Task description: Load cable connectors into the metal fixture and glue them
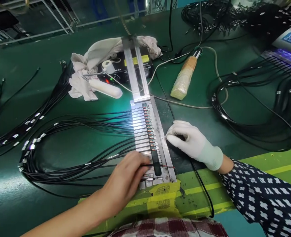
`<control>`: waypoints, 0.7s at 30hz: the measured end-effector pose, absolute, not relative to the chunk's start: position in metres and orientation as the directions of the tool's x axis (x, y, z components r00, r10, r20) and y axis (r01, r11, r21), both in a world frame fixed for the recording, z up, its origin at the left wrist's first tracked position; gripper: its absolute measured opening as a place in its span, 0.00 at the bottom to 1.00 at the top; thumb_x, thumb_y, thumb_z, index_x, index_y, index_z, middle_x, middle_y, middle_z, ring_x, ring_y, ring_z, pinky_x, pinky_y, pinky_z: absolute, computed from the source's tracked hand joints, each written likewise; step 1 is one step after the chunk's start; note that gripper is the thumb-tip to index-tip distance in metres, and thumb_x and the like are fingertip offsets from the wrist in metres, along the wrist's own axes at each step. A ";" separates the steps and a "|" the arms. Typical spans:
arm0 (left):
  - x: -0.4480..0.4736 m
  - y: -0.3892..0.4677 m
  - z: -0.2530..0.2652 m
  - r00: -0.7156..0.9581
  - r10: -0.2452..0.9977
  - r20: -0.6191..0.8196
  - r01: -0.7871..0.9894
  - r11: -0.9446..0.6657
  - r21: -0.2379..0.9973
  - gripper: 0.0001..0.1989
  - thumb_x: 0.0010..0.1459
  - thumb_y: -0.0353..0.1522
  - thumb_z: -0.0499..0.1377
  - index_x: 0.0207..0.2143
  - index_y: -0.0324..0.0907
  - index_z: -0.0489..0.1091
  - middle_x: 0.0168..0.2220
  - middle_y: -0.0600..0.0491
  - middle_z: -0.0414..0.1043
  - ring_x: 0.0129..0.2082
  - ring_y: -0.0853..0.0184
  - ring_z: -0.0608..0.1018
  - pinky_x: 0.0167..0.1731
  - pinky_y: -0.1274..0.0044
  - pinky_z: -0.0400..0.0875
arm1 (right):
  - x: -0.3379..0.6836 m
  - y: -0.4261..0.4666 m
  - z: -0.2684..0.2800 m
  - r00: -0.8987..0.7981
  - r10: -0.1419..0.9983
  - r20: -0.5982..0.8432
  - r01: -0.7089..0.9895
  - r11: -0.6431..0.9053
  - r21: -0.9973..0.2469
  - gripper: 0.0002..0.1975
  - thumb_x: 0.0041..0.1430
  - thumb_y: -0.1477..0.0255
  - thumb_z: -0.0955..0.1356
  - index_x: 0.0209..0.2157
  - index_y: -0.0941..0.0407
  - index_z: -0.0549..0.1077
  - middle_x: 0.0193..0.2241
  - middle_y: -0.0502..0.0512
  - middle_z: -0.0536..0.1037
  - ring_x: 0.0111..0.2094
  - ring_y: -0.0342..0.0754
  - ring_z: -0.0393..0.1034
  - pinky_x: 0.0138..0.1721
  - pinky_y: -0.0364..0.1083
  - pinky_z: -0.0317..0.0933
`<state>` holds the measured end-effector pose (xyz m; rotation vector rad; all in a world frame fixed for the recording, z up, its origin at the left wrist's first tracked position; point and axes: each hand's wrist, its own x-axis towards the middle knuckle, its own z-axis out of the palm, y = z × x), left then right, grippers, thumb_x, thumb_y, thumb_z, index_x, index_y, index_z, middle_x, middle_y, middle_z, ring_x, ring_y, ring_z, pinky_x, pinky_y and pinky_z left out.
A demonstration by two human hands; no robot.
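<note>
1. At the near end of the slotted metal fixture, on the green table: left hand laid over the lowest slots, thumb and forefinger pressed together, pinching 1 black cable just behind its bared red tip.
2. Held low and flat, judging by the angle, to keep that cable in line with its slot; the rest of the fingers curled loosely beneath, mostly hidden.
3. Gloved right hand set against the fixture's right rim, seemingly to steady it; fingers bent and bunched, tips touching the metal edge. Cannot tell whether anything sits between them.
4. Upper slots already filled, each cable end seated in a row under a bright light, the loose lengths fanned out left in long loops, probably to keep them from tangling.
5. Beyond the fixture: a control box under a crumpled cloth, and a tape-wrapped handle lying well clear of both hands.
</note>
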<state>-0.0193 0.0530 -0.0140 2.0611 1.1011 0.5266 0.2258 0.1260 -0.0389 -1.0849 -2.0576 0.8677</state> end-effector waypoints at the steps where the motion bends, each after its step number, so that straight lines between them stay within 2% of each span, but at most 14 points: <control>1: -0.024 0.052 -0.013 0.552 0.834 0.004 0.515 -0.345 0.784 0.08 0.65 0.24 0.51 0.44 0.43 0.65 0.38 0.54 0.68 0.38 0.71 0.70 0.38 0.78 0.66 | 0.226 0.126 -0.038 -0.451 0.862 0.231 0.435 0.438 -0.787 0.11 0.64 0.74 0.66 0.26 0.57 0.72 0.28 0.52 0.74 0.33 0.47 0.65 0.42 0.50 0.58; 5: -0.046 0.054 -0.014 0.492 0.869 -0.046 0.589 -0.294 0.753 0.05 0.64 0.25 0.54 0.39 0.44 0.67 0.34 0.57 0.68 0.34 0.73 0.71 0.34 0.81 0.66 | 0.225 0.126 -0.037 -0.451 0.866 0.217 0.438 0.427 -0.791 0.11 0.64 0.74 0.66 0.26 0.56 0.71 0.27 0.52 0.74 0.32 0.47 0.65 0.42 0.50 0.58; 10: -0.067 0.057 -0.015 0.364 0.929 0.059 0.731 -0.325 0.600 0.04 0.62 0.25 0.58 0.35 0.42 0.65 0.33 0.56 0.66 0.33 0.72 0.70 0.33 0.80 0.66 | 0.224 0.126 -0.035 -0.454 0.872 0.181 0.442 0.397 -0.804 0.11 0.64 0.74 0.66 0.26 0.56 0.73 0.28 0.52 0.74 0.32 0.47 0.65 0.42 0.50 0.58; 14: -0.057 0.059 -0.018 0.434 0.885 0.167 0.742 -0.456 0.492 0.04 0.61 0.23 0.57 0.35 0.40 0.66 0.30 0.55 0.63 0.31 0.71 0.68 0.31 0.79 0.65 | 0.223 0.127 -0.033 -0.452 0.876 0.166 0.446 0.384 -0.809 0.11 0.64 0.75 0.66 0.26 0.56 0.72 0.27 0.51 0.73 0.32 0.47 0.65 0.42 0.50 0.57; 17: -0.048 0.064 -0.023 0.484 0.858 0.171 0.722 -0.502 0.476 0.04 0.62 0.24 0.56 0.37 0.39 0.68 0.30 0.54 0.62 0.30 0.70 0.67 0.30 0.78 0.64 | 0.223 0.127 -0.033 -0.452 0.877 0.164 0.448 0.382 -0.808 0.10 0.64 0.75 0.67 0.27 0.56 0.72 0.27 0.50 0.73 0.32 0.46 0.65 0.43 0.49 0.57; 21: -0.053 0.068 -0.025 0.574 0.808 0.135 0.675 -0.560 0.481 0.13 0.62 0.21 0.55 0.48 0.39 0.69 0.31 0.54 0.62 0.30 0.69 0.66 0.29 0.78 0.63 | 0.224 0.128 -0.035 -0.460 0.875 0.152 0.459 0.381 -0.803 0.09 0.64 0.74 0.67 0.28 0.56 0.73 0.27 0.50 0.73 0.33 0.47 0.65 0.43 0.50 0.57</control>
